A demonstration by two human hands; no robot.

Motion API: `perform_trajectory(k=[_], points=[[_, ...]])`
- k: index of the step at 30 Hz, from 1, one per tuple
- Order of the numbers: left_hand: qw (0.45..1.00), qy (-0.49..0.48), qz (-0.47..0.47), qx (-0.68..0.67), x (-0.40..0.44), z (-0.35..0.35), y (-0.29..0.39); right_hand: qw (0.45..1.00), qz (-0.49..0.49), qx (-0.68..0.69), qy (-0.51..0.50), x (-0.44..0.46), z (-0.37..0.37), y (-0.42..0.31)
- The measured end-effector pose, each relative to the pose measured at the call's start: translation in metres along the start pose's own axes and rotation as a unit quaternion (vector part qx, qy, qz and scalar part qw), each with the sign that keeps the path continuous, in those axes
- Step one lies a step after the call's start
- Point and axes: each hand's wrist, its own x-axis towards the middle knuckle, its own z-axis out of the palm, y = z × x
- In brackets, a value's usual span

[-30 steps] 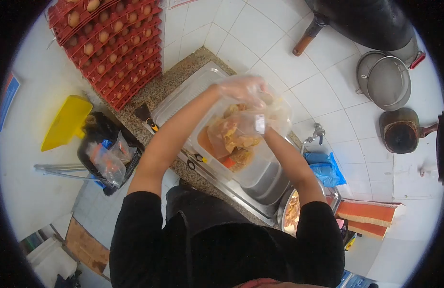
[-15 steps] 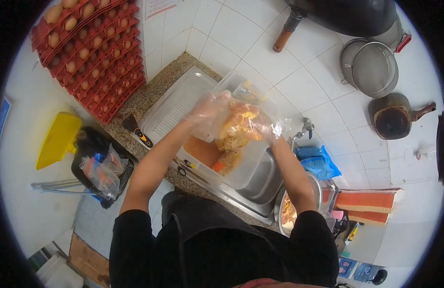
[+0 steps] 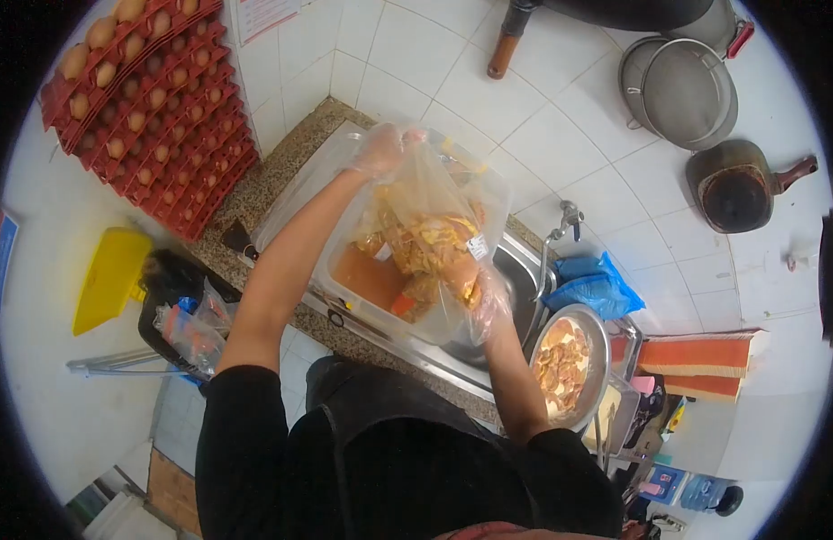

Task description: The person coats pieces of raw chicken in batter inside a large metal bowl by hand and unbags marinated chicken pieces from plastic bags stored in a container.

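A clear plastic bag [image 3: 406, 180] holding yellowish, marinated-looking meat pieces [image 3: 442, 236] is stretched between my hands, tilted over a translucent plastic tub [image 3: 349, 301]. My left hand [image 3: 380, 151], in a clear disposable glove, is closed on the bag's upper end near the tub's far edge. Lower down on the right, my gloved right hand [image 3: 490, 301] grips the bag's side beside a white label [image 3: 476, 247]. Orange-brown liquid [image 3: 367, 277] and more packed pieces lie in the tub. The bag hides part of the tub's inside.
The tub stands by a steel sink [image 3: 522, 270] with a tap [image 3: 570, 216]. At right is a metal bowl of meat pieces [image 3: 565, 364]. Stacked egg trays [image 3: 164, 135] rise at left, above a black bin [image 3: 155, 315]. Pans and strainers [image 3: 687, 94] hang on the tiled wall.
My left hand has moved up and away with the bag's end, stretching the bag out. My right hand has moved down and toward me. The view has shifted, showing more of the metal bowl.
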Motion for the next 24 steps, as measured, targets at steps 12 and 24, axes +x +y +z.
perform_trajectory(k=[12,24], points=[[0.993,0.059,0.057,0.085,0.008,-0.005,0.060,0.998,-0.045,-0.043,0.015,-0.022,-0.002,0.031],[0.948,0.066,0.174,0.259,0.048,-0.025,0.055,0.987,-0.140,-0.023,-0.078,-0.014,0.021,0.045]])
